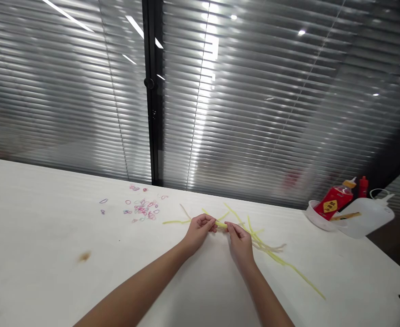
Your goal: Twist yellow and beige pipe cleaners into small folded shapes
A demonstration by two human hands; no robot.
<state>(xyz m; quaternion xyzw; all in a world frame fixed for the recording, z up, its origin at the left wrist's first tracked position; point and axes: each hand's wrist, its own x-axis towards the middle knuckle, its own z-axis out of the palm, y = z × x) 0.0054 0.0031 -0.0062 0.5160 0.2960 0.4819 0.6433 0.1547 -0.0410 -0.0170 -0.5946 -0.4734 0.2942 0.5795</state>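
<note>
My left hand [200, 230] and my right hand [240, 240] meet at the middle of the white table, each closed in a pinch. Between their fingertips runs a short stretch of yellow pipe cleaner [221, 224], gripped at both sides. More yellow pipe cleaners [302, 275] lie loosely crossed beside and beyond my right hand, mixed with a few beige ones [268, 248]. Another yellow strand [176, 222] sticks out left of my left hand. The fingers partly hide the held piece, so its full length cannot be made out.
Small coloured rubber bands [144, 210] lie scattered on the table [43, 218] to the left. At the far right stand a white bowl [314, 215] with a red bottle [336, 200] leaning in it and a translucent jug [370, 218]. Window blinds [241, 113] rise behind the table's back edge.
</note>
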